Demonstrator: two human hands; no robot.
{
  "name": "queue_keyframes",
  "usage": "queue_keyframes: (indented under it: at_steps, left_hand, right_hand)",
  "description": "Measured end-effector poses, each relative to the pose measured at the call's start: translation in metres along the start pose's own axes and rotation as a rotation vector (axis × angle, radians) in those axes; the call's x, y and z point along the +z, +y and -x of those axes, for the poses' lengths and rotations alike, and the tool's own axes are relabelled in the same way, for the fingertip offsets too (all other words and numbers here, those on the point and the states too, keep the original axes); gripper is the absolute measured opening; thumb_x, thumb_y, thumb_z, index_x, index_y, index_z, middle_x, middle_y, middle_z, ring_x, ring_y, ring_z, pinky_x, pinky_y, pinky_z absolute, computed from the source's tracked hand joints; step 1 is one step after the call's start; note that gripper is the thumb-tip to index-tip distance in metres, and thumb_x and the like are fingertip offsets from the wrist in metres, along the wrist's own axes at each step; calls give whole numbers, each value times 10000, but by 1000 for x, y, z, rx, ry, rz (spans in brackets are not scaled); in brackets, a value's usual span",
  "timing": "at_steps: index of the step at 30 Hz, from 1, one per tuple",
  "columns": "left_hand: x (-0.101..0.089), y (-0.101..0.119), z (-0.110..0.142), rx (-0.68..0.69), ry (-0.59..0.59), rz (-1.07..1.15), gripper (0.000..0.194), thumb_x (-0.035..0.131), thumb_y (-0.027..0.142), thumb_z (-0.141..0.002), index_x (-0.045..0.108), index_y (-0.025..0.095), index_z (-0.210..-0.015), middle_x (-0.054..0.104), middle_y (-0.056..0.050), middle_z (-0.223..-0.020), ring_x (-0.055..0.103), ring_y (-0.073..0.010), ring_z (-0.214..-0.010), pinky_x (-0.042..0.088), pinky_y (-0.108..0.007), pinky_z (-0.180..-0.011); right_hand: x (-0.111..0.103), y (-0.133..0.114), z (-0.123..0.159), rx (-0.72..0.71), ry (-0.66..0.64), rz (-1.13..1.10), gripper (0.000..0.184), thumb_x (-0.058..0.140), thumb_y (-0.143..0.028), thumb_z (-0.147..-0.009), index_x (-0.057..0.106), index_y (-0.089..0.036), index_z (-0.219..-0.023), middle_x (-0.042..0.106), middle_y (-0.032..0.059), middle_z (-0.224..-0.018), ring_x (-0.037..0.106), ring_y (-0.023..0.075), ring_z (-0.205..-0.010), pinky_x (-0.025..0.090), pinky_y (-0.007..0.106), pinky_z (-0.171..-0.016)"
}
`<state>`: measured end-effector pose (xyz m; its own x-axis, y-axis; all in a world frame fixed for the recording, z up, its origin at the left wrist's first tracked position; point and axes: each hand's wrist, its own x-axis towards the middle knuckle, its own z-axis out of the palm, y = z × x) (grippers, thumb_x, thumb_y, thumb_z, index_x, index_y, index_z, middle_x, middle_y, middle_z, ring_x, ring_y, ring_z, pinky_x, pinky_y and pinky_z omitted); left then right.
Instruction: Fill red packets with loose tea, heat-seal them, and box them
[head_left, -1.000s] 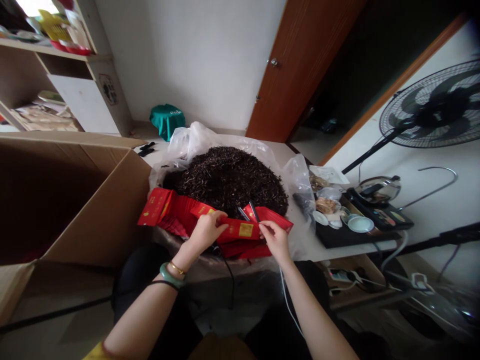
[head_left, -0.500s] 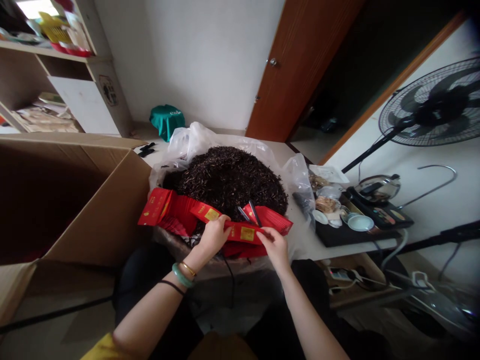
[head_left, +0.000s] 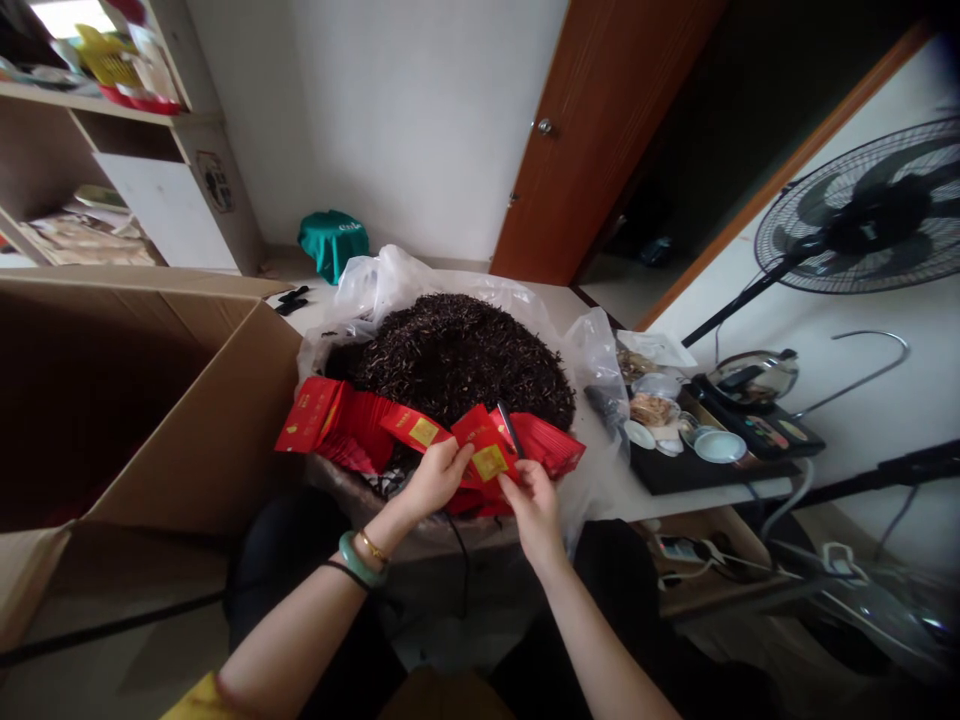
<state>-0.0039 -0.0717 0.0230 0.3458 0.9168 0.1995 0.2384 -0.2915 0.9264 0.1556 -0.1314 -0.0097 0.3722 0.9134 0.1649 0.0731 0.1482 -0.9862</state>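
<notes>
A small red packet point(head_left: 480, 435) with a gold square is held between my hands over a heap of dark dried leaves point(head_left: 465, 350). My left hand point(head_left: 435, 475) pinches its left side, thumb on top. Fingers of my right hand point(head_left: 531, 495) are closed on its lower right corner. Another red packet point(head_left: 411, 428) lies just above my left hand. Rows of red packets stand at left point(head_left: 356, 425) and right point(head_left: 551, 440); more lie partly hidden beneath my hands. A slim dark tool point(head_left: 509, 430) with a metallic edge reaches down to my right hand; its lower end is hidden.
Clear plastic sheeting point(head_left: 596, 350) surrounds the heap on a white table point(head_left: 660, 505). An open cardboard box point(head_left: 202, 430) stands at left. On the right are a dark tray point(head_left: 667, 475) with small dishes, a glass kettle point(head_left: 754, 378) and a standing fan point(head_left: 862, 210).
The red packet has gone from lying flat and level between my hands to tilted, its upper part now raised and covering one prong of the tool. My right hand has moved left.
</notes>
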Motion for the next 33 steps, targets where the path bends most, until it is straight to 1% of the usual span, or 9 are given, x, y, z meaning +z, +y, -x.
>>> queue_keyframes:
  at_steps: [5,8,10,14,16,20,22,28,33]
  left_hand:
    - [-11,14,5,94,-187,-147,288,464,238,-875,446,167,-597,478,33,-545,395,-83,-496,290,-211,-486]
    - [-16,20,6,112,-223,-173,276,468,222,-861,427,172,-593,470,35,-549,385,-84,-501,277,-215,-493]
    - [-17,21,5,101,-187,-157,297,451,245,-873,409,176,-587,450,41,-537,374,-84,-501,269,-215,-491]
    - [-15,20,3,71,-110,-111,344,419,289,-890,371,180,-568,409,51,-513,345,-79,-498,256,-210,-483]
    - [-13,19,3,55,-86,-104,360,411,304,-896,363,179,-562,402,54,-507,339,-76,-497,252,-208,-479]
    - [-11,18,4,55,-82,-144,358,398,302,-914,414,166,-583,442,45,-515,371,-76,-499,260,-204,-482]
    - [-11,17,5,90,-101,-226,354,393,295,-926,462,158,-607,472,32,-525,395,-81,-499,271,-208,-491]
    - [-14,20,6,189,-157,-490,291,385,249,-933,592,164,-747,570,-27,-601,480,-121,-519,324,-228,-526]
    - [-22,28,6,166,-248,-312,336,392,322,-944,592,157,-730,557,-6,-597,471,-113,-529,318,-220,-519]
  right_hand:
    - [4,-31,-13,-598,-55,454,507,587,-233,-860,426,-199,-1340,541,162,-1270,537,273,-1173,523,448,-911]
    - [4,-51,-28,-846,-223,687,502,524,-156,-894,432,-246,-1380,576,125,-1240,526,264,-1184,475,462,-991]
    - [5,-57,-33,-922,-246,755,520,502,-135,-906,413,-254,-1404,606,118,-1181,558,253,-1127,494,442,-970]
    - [9,-54,-32,-1002,-173,817,565,505,-113,-904,362,-220,-1441,594,141,-1178,552,263,-1120,503,442,-947]
    - [11,-52,-28,-1033,-146,816,530,504,-101,-902,404,-211,-1411,579,146,-1190,541,265,-1133,501,442,-939]
    - [12,-54,-24,-1047,-18,823,229,570,-138,-883,638,-199,-1093,596,109,-977,570,236,-938,516,402,-811]
    - [11,-57,-25,-1021,1,846,68,602,-186,-875,663,-183,-904,569,80,-838,544,207,-804,505,368,-733]
    - [6,-68,-29,-945,-261,883,219,531,-180,-907,571,-206,-694,553,43,-701,506,194,-722,463,321,-681]
    - [0,-69,-27,-862,-392,816,263,475,-191,-923,502,-222,-663,523,14,-630,501,178,-649,431,310,-644]
